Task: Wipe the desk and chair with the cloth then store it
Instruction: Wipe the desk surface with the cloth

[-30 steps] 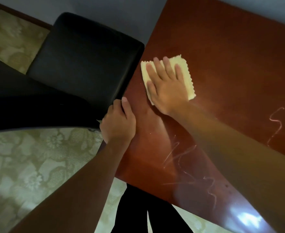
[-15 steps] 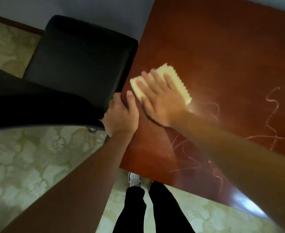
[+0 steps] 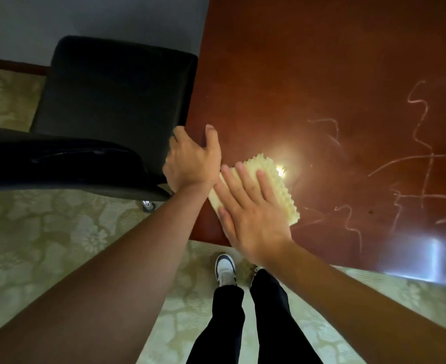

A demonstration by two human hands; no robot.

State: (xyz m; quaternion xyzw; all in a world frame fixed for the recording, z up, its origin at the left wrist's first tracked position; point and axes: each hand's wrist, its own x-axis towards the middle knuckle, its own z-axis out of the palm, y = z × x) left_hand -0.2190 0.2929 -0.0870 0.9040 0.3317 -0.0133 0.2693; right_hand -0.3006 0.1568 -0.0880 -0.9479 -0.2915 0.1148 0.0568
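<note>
Dark trouser legs (image 3: 243,319) and a white shoe (image 3: 225,267) stand on patterned carpet (image 3: 46,245). At the reddish worktop (image 3: 308,74) corner, the right hand (image 3: 250,214) presses flat on the yellow cloth (image 3: 277,187), while the left hand (image 3: 191,158) grips the edge. Pale scrawls (image 3: 421,164) mark the glossy top; a black chair (image 3: 111,101) stands beside it, near the grey wall (image 3: 85,19).

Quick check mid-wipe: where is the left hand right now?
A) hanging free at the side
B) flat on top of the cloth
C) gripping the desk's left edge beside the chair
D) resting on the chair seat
C: the left hand curls over the left edge of the desk next to the chair, while the right hand presses the cloth flat.
</note>
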